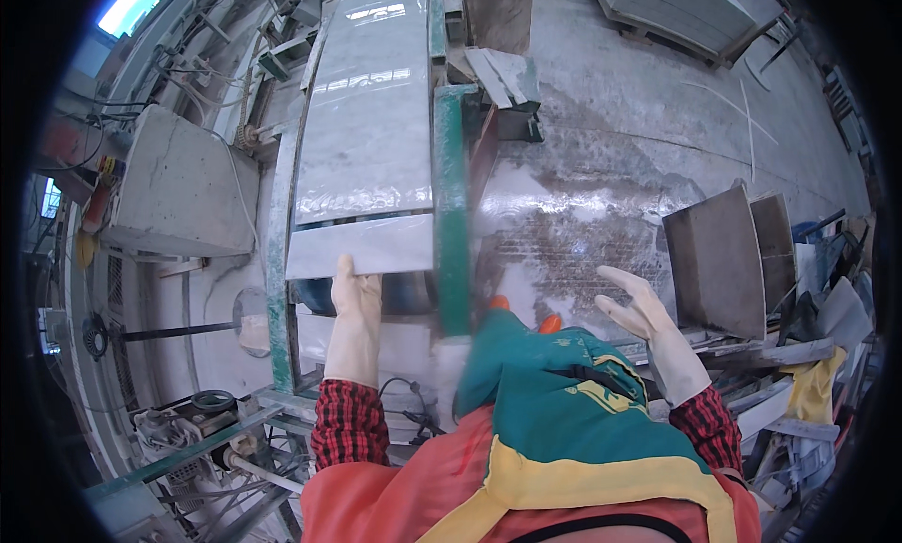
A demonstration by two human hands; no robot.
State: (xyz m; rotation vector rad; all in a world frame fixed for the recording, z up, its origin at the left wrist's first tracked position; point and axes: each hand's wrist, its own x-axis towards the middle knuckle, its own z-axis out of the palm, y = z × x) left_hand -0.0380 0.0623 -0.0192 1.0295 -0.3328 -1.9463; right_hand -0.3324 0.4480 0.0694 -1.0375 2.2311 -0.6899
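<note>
Pale rubber gloves, red-black checked sleeves (pixel 349 421), green-yellow apron (pixel 564 421) over orange.

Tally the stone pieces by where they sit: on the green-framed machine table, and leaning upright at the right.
Pale grey marble slabs on the green-framed table: 2, long slab and narrow strip, left hand at the strip
Dark brown leaning slabs: 2
Total: 4

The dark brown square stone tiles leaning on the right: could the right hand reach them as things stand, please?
Probably yes. The gloved right hand hangs open in the air just left of the dark brown square stone tiles, with nothing between them.
</note>
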